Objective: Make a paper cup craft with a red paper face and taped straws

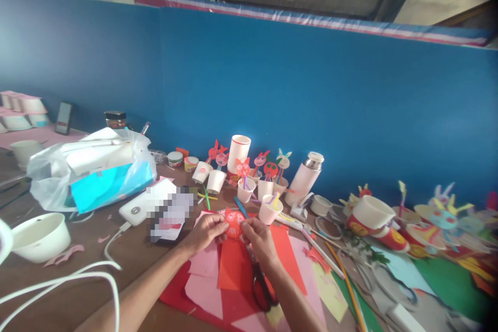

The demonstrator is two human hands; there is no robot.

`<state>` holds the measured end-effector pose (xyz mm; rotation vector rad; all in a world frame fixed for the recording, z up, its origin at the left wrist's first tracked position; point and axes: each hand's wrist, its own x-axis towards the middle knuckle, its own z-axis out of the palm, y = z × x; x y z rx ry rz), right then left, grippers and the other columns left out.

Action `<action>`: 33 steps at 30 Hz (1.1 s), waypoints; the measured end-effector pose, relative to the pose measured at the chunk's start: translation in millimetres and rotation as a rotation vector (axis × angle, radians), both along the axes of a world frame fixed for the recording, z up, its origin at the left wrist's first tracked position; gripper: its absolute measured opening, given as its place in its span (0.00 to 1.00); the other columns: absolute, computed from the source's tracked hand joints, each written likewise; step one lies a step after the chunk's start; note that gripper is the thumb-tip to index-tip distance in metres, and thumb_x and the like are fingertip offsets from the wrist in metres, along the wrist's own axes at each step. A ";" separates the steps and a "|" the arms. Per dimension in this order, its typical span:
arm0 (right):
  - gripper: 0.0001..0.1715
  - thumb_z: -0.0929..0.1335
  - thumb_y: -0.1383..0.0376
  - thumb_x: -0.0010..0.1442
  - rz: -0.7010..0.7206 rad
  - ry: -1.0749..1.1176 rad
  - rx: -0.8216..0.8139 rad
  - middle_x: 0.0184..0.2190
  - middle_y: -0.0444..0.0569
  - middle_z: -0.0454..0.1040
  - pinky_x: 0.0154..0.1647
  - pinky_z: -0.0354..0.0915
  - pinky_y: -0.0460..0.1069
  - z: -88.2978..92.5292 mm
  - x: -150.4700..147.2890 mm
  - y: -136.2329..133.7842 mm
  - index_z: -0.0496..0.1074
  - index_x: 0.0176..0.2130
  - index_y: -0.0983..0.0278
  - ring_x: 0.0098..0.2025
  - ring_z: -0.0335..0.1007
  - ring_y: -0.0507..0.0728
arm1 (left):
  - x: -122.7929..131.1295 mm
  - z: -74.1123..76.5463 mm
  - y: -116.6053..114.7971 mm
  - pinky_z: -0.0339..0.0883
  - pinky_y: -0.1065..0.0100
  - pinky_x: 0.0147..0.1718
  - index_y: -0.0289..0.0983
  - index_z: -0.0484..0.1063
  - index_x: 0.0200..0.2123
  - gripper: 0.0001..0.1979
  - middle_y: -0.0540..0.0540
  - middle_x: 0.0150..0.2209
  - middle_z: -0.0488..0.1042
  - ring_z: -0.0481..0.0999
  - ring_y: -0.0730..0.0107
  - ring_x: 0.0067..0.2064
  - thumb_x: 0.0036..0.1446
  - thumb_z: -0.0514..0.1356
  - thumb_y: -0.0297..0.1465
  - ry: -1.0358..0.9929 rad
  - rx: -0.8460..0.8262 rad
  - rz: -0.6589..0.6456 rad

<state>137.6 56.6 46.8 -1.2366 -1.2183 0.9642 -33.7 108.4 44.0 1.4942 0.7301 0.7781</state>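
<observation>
Centre frame, low: left hand (206, 232) and right hand (260, 238) pinch a red disc (235, 223) between them, fingers closed on its edges, above coloured paper (233, 270) with scissors (261, 284) lying below. Risk: the thin disc could crease or tear if squeezed; paper cups (268, 209) just behind could tip. No legible writing; disc print is blurred.

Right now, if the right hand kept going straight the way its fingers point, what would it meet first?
The right hand points up-left at the orange paper disc it pinches together with the left hand. Past the disc, probably the blue straw, then the white paper cups; depth is unclear.
</observation>
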 end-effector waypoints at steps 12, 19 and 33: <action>0.15 0.66 0.55 0.54 -0.012 0.077 0.012 0.15 0.37 0.61 0.19 0.50 0.43 -8.3 -2.3 4.3 0.65 0.26 0.64 0.17 0.53 0.47 | 2.0 5.2 -1.4 0.59 0.72 0.24 0.35 0.67 0.23 0.15 0.50 0.19 0.71 0.67 0.72 0.21 0.52 0.59 0.41 -0.003 -0.012 0.006; 0.13 0.66 0.57 0.55 -0.021 0.078 0.039 0.17 0.37 0.61 0.20 0.52 0.43 -11.9 -1.7 5.4 0.66 0.26 0.64 0.18 0.54 0.47 | 0.7 2.9 -0.7 0.59 0.71 0.25 0.35 0.67 0.23 0.14 0.50 0.21 0.72 0.68 0.71 0.23 0.53 0.58 0.40 0.006 0.008 -0.008; 0.17 0.66 0.53 0.54 -0.024 0.039 0.027 0.15 0.37 0.61 0.18 0.50 0.43 -11.7 -1.0 5.4 0.65 0.26 0.64 0.17 0.53 0.47 | 1.8 2.6 -2.0 0.58 0.71 0.25 0.35 0.66 0.23 0.15 0.50 0.19 0.71 0.67 0.72 0.22 0.52 0.59 0.41 -0.022 -0.041 0.010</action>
